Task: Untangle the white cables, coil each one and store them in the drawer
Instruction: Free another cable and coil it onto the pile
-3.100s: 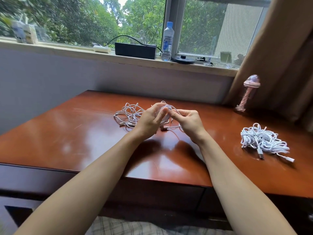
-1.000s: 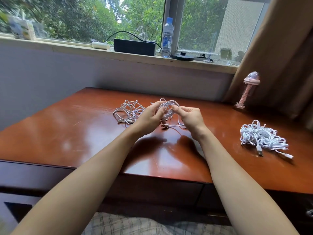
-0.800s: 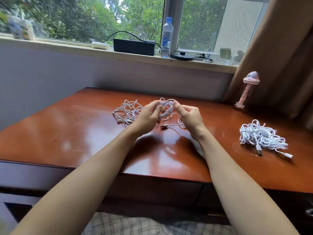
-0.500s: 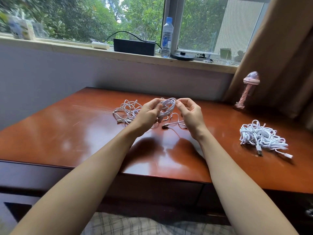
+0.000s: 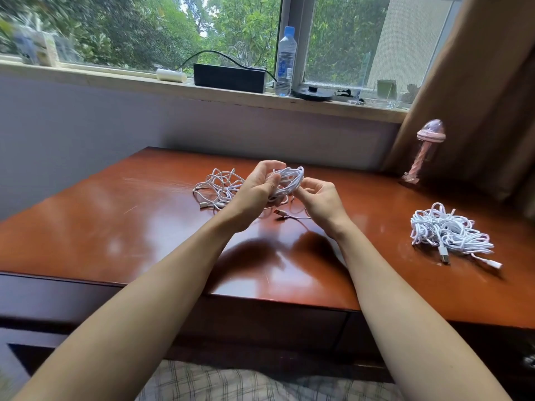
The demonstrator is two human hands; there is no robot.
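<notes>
The fingers [image 5: 265, 169] of the left hand [image 5: 254, 195] are curling round a coil [image 5: 291, 179] of white cable, gripping it just above the tabletop [image 5: 130, 227] with the loops standing roughly on edge and bulging out toward the right hand [image 5: 321, 201]. That hand's own fingers [image 5: 314, 185] are bending in loosely at the coil's right edge. Whether they are pinching a strand is not clear from this angle.

The uncoiled tail is lying directly below both hands, toward the person. Its plug end [image 5: 279, 212] is resting on the wood beneath the left wrist, and the strand is running rightward from it and passing under the right hand. So the tail's long axis is lying across the view, left to right, and the right hand is the nearer one to gather it onto the loops.

A loose tangle [image 5: 220, 186] is sitting just behind and left of the left hand. A second pile [image 5: 445, 233] is lying well apart on the right. Nothing is looking stored yet.
</notes>
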